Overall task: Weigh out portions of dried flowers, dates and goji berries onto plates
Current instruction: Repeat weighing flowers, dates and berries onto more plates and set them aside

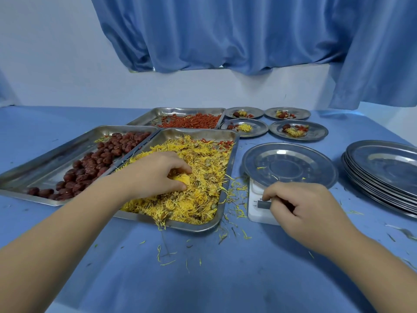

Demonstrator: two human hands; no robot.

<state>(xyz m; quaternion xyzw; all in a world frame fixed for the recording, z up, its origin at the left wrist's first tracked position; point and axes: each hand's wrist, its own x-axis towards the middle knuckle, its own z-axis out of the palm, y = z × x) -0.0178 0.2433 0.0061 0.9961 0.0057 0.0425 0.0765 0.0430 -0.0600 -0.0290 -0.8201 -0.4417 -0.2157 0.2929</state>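
Covering the counter point(203, 279), three steel trays point(56, 154) are holding dried flowers point(203, 163) nearest, dates point(94, 161) on their left and goji berries point(191, 122) behind. A stack of plates point(383, 177) is standing at the right. One plate point(288, 166) is sitting on the scale point(257, 213), with four filled plates point(277, 128) lying behind. The left hand point(155, 175) is gripping a clump of flowers in their tray. The right hand point(306, 206) is resting on the scale's front, fingers curled; whether it is pinching anything, I cannot tell.
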